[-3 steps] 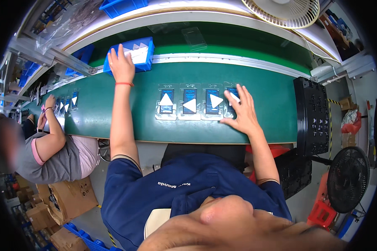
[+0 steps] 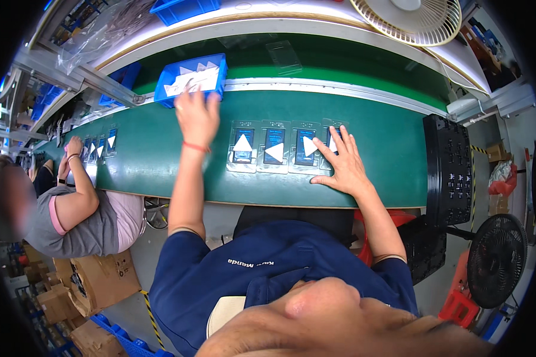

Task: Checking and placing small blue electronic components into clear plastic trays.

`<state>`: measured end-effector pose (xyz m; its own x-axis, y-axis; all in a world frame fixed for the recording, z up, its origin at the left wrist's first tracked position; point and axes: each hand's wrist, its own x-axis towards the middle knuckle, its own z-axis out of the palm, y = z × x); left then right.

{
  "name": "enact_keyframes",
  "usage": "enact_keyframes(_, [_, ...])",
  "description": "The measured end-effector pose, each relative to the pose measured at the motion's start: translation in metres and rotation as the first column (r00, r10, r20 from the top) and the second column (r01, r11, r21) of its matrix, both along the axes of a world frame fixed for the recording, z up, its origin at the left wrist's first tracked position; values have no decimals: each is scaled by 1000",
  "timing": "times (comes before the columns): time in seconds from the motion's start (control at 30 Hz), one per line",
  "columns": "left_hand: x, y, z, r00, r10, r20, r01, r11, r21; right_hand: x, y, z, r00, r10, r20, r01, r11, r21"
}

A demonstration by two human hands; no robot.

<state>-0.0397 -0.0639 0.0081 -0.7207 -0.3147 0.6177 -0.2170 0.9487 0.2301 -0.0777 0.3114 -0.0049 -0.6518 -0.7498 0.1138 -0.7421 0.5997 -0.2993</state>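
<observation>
Several clear packs, each with a dark rectangular panel and a white triangular piece on it, lie in a row on the green tabletop; the leftmost pack (image 2: 242, 157) is fully in sight. My right hand (image 2: 348, 166) rests with spread fingers over the rightmost pack (image 2: 334, 123) and partly covers it. At the front edge of a blue bin (image 2: 165, 89) hovers my left hand (image 2: 198, 119), its fingers stretched out and slightly blurred, with nothing visible in them. White papers and triangular pieces (image 2: 199, 78) fill the bin.
A black ribbed case (image 2: 443, 172) stands at the table's right end. To the left, a co-worker (image 2: 89, 217) handles similar packs. Another clear tray (image 2: 284, 56) lies on the green surface behind the metal rail. A white fan (image 2: 432, 27) sits on the shelf; a black fan (image 2: 495, 262) is at right.
My left hand has moved right and toward me, from the bin's left side to its front edge. My right hand stays over the rightmost pack; the whole view has shifted slightly.
</observation>
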Motion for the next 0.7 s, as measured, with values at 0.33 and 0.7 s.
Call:
enact_keyframes(0.33, [117,-26,-48,933,175,314,-190,982,19,37,-172,-21,982,189,-8,-189,976,-106])
enact_keyframes(0.7, [172,-66,14,943,-280,180,126,801,585,14,-172,-5,995,60,-74,-83,925,-371])
